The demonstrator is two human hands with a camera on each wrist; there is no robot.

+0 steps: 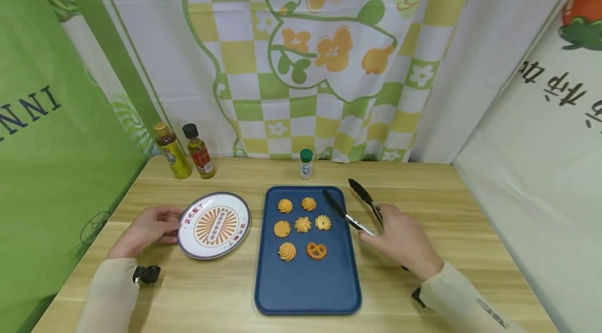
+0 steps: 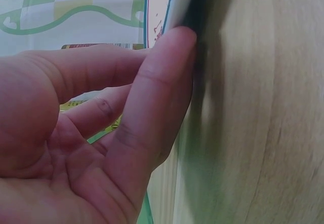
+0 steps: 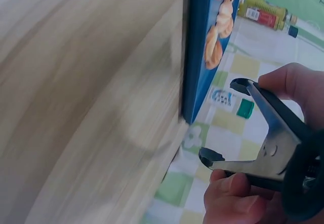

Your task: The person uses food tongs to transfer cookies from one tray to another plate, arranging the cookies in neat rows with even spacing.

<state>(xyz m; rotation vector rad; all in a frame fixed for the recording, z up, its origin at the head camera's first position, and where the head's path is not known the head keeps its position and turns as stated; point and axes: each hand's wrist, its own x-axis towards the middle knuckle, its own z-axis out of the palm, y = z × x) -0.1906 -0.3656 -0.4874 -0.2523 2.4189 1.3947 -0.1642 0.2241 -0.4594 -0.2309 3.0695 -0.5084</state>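
Observation:
My left hand (image 1: 155, 226) holds the left rim of a round white plate (image 1: 188, 241) with an orange sunburst print. In the left wrist view the thumb (image 2: 159, 82) presses on the rim. My right hand (image 1: 400, 239) grips a pair of tongs (image 1: 359, 226) with black tips and metal arms. The tongs stand spread, with nothing between their tips, and one tip overlaps the tray's upper right edge in the head view. On the blue tray (image 1: 308, 288) lie several cookies, among them a pretzel (image 1: 316, 251), a round flat cookie (image 1: 282, 229) and a swirl cookie (image 1: 287, 251).
Two sauce bottles, one yellow-labelled (image 1: 175, 155) and one black-capped (image 1: 199, 155), stand at the back left of the wooden table (image 1: 202, 291). A small green-capped shaker (image 1: 306, 164) is behind the tray. Curtains (image 1: 301, 118) hang along the back edge.

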